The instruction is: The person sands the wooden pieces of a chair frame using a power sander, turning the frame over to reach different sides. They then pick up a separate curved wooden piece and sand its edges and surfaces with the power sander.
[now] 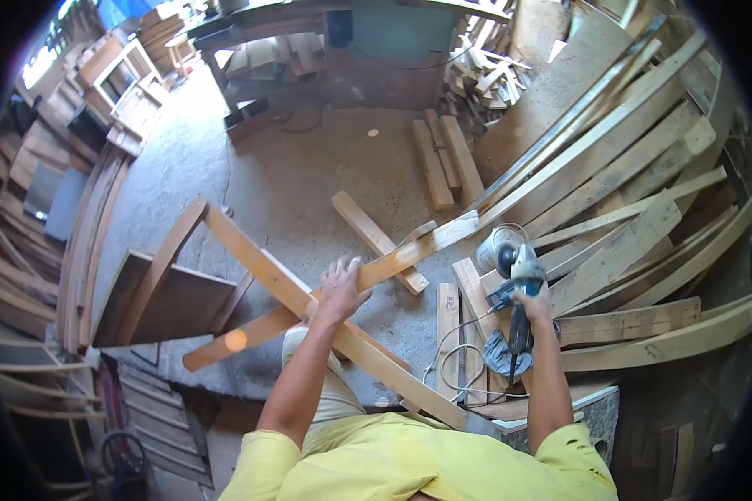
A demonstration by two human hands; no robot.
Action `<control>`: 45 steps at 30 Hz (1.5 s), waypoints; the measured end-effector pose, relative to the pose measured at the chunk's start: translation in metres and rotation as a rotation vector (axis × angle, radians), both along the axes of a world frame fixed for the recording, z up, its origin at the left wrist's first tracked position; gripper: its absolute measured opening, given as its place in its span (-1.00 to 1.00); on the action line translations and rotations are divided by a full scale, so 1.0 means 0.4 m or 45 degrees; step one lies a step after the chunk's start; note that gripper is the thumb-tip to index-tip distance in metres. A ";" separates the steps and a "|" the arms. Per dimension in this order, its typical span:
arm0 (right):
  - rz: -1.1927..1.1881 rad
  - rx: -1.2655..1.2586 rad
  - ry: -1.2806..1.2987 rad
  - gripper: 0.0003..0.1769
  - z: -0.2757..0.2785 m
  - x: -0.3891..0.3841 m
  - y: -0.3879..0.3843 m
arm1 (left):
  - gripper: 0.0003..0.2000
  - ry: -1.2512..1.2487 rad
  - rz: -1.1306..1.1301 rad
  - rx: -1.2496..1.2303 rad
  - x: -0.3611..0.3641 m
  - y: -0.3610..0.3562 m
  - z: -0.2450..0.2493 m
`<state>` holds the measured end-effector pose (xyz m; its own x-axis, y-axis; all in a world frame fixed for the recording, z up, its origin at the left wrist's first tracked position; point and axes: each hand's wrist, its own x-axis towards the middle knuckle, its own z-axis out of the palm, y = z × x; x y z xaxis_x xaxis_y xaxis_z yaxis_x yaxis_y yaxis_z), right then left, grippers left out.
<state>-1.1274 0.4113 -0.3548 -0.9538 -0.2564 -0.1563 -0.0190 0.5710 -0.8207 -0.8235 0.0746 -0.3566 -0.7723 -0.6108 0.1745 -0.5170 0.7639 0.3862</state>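
Note:
My right hand (536,306) is wrapped round the body of an angle grinder (522,275), its round disc pointing up and away from me. A wooden frame of crossed boards (259,259) stands in front of me. Across one slanting board (418,248), near the crossing, lies my left hand (340,292), its fingers over the far edge and its thumb on the near side. The grinder's disc is apart from the board. Below the grinder hang a pale cord (444,355) and a bluish-grey bundle of cloth or plastic (503,355).
Long boards (618,167) are stacked along the right. A white bucket (491,249) stands behind the grinder. Loose timbers (447,159) and a short beam (376,238) lie on the concrete floor. At left are a dark panel (175,296) and piled wood (83,242). A workbench (334,75) stands at the back.

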 end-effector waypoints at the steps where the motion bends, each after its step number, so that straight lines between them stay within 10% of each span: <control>1: 0.064 0.043 0.037 -0.06 0.018 0.039 0.011 | -0.39 0.304 -0.070 -0.086 0.007 -0.005 0.006; 6: 0.430 0.085 0.180 -0.03 0.071 0.184 -0.040 | -0.59 0.677 0.281 -0.239 0.225 -0.032 0.125; 15: 0.917 0.232 0.193 -0.09 0.176 0.362 -0.354 | -0.32 -0.197 0.438 -0.238 0.714 -0.126 0.030; 45: 1.104 0.486 0.255 -0.17 0.242 0.487 -0.497 | -0.46 -0.127 0.356 -0.169 0.710 -0.107 0.013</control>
